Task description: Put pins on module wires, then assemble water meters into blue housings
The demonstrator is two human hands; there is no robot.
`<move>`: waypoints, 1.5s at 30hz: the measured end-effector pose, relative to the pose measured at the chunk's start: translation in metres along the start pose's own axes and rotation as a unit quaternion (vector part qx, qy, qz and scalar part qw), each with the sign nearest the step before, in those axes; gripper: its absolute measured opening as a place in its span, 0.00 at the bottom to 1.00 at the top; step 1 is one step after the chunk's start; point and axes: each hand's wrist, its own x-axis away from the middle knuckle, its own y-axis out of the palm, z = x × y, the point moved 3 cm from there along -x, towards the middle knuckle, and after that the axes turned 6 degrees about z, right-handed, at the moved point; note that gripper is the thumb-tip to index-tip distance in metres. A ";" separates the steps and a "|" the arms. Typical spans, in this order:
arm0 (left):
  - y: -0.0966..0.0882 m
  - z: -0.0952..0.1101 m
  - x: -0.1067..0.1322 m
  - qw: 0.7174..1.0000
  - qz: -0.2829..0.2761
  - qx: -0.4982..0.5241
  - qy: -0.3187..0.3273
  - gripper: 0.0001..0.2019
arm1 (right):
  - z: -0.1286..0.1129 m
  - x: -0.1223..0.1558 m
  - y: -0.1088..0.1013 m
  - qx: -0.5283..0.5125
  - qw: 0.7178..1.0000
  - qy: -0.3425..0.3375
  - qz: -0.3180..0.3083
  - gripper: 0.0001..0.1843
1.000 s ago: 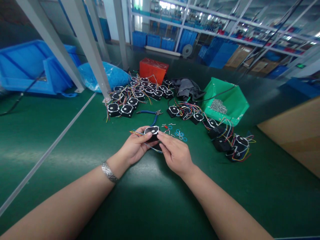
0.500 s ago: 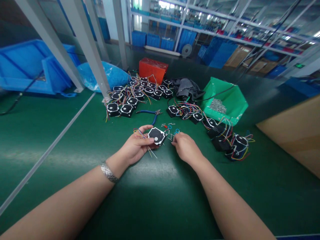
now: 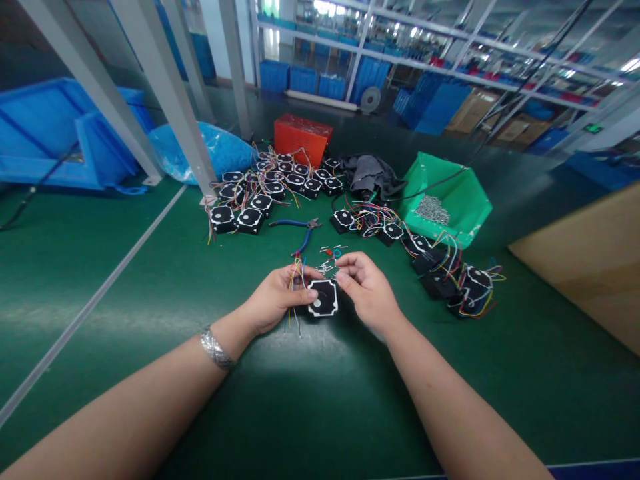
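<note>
My left hand (image 3: 280, 297) is closed around the near-left side of a square black stepper motor (image 3: 327, 295) with white-edged corners, its thumb on the top face. Coloured wires (image 3: 299, 261) from the motor stick out past the fingers. At the motor's far right corner is my right hand (image 3: 366, 283), thumb and forefinger brought together; whatever is between them is too small to make out. Just beyond the motor lie several small screws (image 3: 325, 268), a blue ring (image 3: 337, 253) and a small red piece (image 3: 329, 252). Blue-handled cutting pliers (image 3: 301, 230) rest farther back.
Several wired motors (image 3: 250, 219) crowd the back left, and others (image 3: 475, 287) stretch along the right. A green bin (image 3: 450, 207) holds a heap of small metal parts. Behind stand an orange box (image 3: 303, 139), a dark cloth (image 3: 373, 175), a blue bag (image 3: 210, 152) and metal posts (image 3: 165, 87).
My right hand has lifted from the small parts and come to the motor's corner. My left hand has turned the motor and brought it slightly nearer and to the right.
</note>
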 end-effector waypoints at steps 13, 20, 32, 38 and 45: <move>0.000 -0.002 0.001 1.000 -0.005 -0.011 -0.008 0.16 | -0.001 0.001 0.005 -0.007 1.000 0.024 0.016 0.09; -0.006 0.006 -0.005 0.993 0.045 0.106 -0.015 0.11 | 0.015 -0.006 0.002 0.049 0.996 0.037 0.063 0.10; -0.013 0.008 -0.010 0.987 0.114 0.115 0.004 0.09 | 0.016 0.000 0.024 0.507 0.857 -0.084 -0.040 0.03; -0.009 0.007 -0.005 0.998 0.052 0.024 0.006 0.13 | 0.016 -0.006 0.013 0.320 0.943 -0.090 0.001 0.04; -0.008 0.002 -0.004 0.999 0.015 -0.046 -0.006 0.15 | 0.002 0.003 0.011 0.058 0.993 -0.061 0.079 0.05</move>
